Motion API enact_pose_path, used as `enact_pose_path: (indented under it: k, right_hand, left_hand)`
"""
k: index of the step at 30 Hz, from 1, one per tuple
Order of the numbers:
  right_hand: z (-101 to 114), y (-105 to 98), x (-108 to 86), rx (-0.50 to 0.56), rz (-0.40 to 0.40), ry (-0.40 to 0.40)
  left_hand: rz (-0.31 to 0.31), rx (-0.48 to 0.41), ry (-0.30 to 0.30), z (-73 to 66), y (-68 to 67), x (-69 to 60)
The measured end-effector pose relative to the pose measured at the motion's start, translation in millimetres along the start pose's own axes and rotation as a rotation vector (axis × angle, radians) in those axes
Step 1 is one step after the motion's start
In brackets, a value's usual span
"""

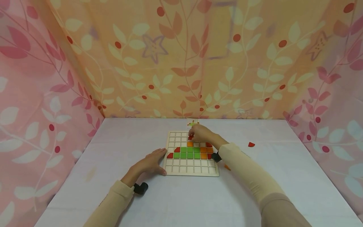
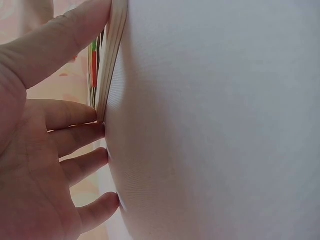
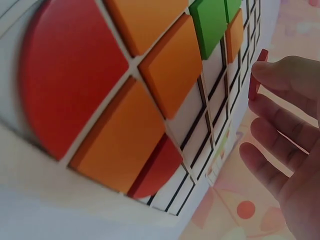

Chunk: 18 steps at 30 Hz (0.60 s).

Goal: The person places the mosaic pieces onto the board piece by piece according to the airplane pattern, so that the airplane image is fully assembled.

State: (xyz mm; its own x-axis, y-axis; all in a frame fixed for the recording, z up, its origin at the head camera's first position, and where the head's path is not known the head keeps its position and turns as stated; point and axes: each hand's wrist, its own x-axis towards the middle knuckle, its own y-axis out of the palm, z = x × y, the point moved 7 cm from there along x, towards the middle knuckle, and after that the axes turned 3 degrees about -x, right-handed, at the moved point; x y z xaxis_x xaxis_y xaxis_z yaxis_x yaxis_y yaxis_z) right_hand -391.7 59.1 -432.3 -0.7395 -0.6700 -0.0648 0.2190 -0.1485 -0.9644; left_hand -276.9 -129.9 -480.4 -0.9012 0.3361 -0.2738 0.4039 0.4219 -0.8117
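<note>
A wooden grid board [image 1: 187,170] lies on the table, with green squares [image 1: 187,152], orange squares and red quarter-round pieces set in its cells. My right hand [image 1: 202,133] is over the board's far part. Between thumb and finger it pinches a red piece [image 3: 258,75], seen edge-on in the right wrist view. My left hand [image 1: 153,162] lies at the board's left edge, thumb and fingers spread and fairly straight. In the left wrist view, the thumb and fingertips [image 2: 92,160] of that hand meet the board's side and the table.
A small pattern card [image 1: 189,121] lies behind the board, partly covered by the right hand. One loose red quarter-round piece [image 1: 251,144] rests on the table to the right. An orange piece [image 1: 227,167] lies beside the board, near the right forearm. Patterned curtains surround the table.
</note>
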Motion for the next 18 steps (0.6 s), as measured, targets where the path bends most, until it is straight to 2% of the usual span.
enact_pose_path:
  k: [4,12,18]
  right_hand:
    - [2,4,5.2,-0.027,0.000,-0.035]
    - [-2,12,7.7,-0.002,0.057,0.016]
    - [1,10,5.9,0.003,0.064,0.019]
  left_hand:
    - [0.002,-0.006,-0.004,-0.1,0.7,0.4]
    - [0.000,0.010,-0.004,-0.4,0.8,0.6]
    - [-0.003,0.009,-0.010,-0.1,0.6,1.7]
